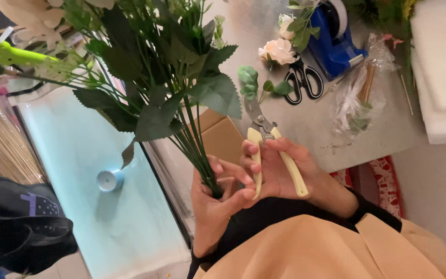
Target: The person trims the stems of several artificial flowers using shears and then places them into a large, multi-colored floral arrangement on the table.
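You are gripping the bunch of thin dark-green artificial stems (pixel 202 155) in your left hand (pixel 213 199), fingers curled shut around the bottom ends, at about six o'clock in the view. Holding them low like this is keeping the cut ends gathered in one tight bundle while the leafy tops are fanning free. The bunch's long axis is running from your fist up toward eleven o'clock, with the serrated green leaves (pixel 181 88) spreading out at the far end.

Just beside it, at about five o'clock, your right hand (pixel 280 173) is closing around the cream-handled metal pruning shears (pixel 272 155); the fingers are wrapping both handles, and the short blades are pointing up toward twelve o'clock, apparently shut. Your fingertips are touching the left hand's fingers, so the shears are sitting near the stem ends, though the blades are standing apart from the stems.

Farther out on the grey tabletop (pixel 316 124), toward one o'clock, black-handled scissors (pixel 303 80) are lying beside a pale cream fabric rose (pixel 279 50), and a blue tape dispenser (pixel 334 41) is sitting behind them. A clear plastic bag of thin wooden sticks (pixel 362 88) is resting toward two o'clock. At eight o'clock, a small round light-blue spool (pixel 109 180) is sitting on a pale turquoise sheet (pixel 78 155).
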